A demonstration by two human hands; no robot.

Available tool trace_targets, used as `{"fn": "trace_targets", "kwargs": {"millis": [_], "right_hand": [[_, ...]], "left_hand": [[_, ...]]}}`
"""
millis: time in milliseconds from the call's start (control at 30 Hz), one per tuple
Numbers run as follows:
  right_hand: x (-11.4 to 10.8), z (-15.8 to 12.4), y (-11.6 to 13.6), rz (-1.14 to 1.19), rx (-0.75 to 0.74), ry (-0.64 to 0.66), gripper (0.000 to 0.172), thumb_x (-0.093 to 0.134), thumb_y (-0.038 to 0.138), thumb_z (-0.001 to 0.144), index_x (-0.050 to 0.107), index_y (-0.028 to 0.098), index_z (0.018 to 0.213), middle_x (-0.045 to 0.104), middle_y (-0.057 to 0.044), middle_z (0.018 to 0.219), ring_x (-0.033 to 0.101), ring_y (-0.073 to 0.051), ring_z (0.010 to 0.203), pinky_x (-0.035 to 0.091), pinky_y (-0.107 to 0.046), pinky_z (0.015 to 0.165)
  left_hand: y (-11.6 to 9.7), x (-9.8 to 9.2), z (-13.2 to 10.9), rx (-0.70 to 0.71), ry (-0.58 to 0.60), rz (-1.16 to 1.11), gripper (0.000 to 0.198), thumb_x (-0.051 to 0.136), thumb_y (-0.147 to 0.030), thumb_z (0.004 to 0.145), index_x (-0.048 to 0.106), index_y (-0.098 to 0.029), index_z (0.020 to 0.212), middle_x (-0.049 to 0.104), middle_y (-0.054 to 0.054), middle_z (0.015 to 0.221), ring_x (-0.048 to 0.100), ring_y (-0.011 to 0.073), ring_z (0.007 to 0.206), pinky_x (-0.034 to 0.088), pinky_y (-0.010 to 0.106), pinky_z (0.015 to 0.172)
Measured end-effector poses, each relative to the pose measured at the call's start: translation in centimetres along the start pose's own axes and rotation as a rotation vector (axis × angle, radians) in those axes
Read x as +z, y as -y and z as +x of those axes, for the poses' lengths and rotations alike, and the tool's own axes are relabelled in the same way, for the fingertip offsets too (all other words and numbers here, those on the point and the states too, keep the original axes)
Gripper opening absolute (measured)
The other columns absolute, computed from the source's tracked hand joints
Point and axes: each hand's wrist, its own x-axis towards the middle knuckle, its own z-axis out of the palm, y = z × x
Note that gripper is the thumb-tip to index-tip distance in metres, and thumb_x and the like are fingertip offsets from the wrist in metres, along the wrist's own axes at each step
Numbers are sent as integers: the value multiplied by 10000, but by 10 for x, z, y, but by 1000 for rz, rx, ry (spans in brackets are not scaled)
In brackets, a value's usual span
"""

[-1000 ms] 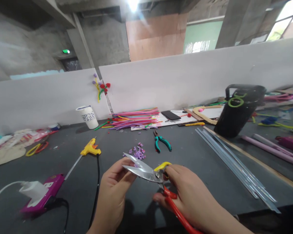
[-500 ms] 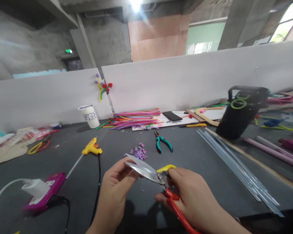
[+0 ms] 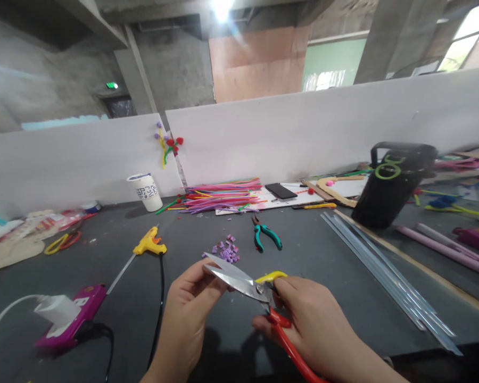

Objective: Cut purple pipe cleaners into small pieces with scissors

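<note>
Red and yellow handled scissors (image 3: 239, 283) are in my right hand (image 3: 309, 314), with the fingers wrapped round the handles and the blades slightly apart, pointing left. My left hand (image 3: 193, 306) is closed in a pinch right at the blades. Whatever its fingertips hold is hidden behind the metal. Just beyond the blade tips lies a small heap of short purple pieces (image 3: 226, 250) on the dark table. Teal-handled pliers (image 3: 266, 234) rest a little farther back, jaws pointing away from me.
A yellow glue gun (image 3: 150, 242) and a purple power strip (image 3: 74, 319) lie left. Colourful pipe cleaners (image 3: 223, 196), a white cup (image 3: 146, 192) and a phone (image 3: 281, 190) line the back. Right are clear glue sticks (image 3: 387, 276) and a black bottle (image 3: 391, 186).
Hands and scissors hold almost the same pose, with the blades still slightly apart. The whole view has shifted very slightly.
</note>
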Motion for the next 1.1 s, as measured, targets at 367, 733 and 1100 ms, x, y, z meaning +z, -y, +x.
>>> {"fn": "trace_targets", "kwargs": {"millis": [367, 733, 1100], "right_hand": [[3, 2, -5, 88, 40, -64, 416, 502, 562, 686, 441, 185, 521, 461, 12, 502, 377, -117, 470, 190, -231, 479], [-3, 20, -4, 1244, 225, 160, 193, 533, 301, 676, 538, 165, 813, 499, 31, 580, 457, -101, 492, 363, -215, 483], [-6, 18, -4, 1125, 194, 212, 81, 539, 191, 663, 487, 162, 609, 432, 68, 476, 391, -59, 434, 322, -164, 421]], "left_hand": [[1, -4, 2, 38, 24, 96, 43, 612, -173, 716, 651, -192, 717, 614, -39, 644, 528, 83, 650, 397, 158, 648], [13, 11, 3, -298, 297, 70, 65, 604, -174, 698, 617, -136, 648, 598, 3, 597, 511, 98, 571, 391, 207, 602], [18, 18, 3, -334, 309, 228, 78, 617, -207, 657, 629, -134, 634, 587, 0, 549, 512, 113, 551, 388, 223, 590]]}}
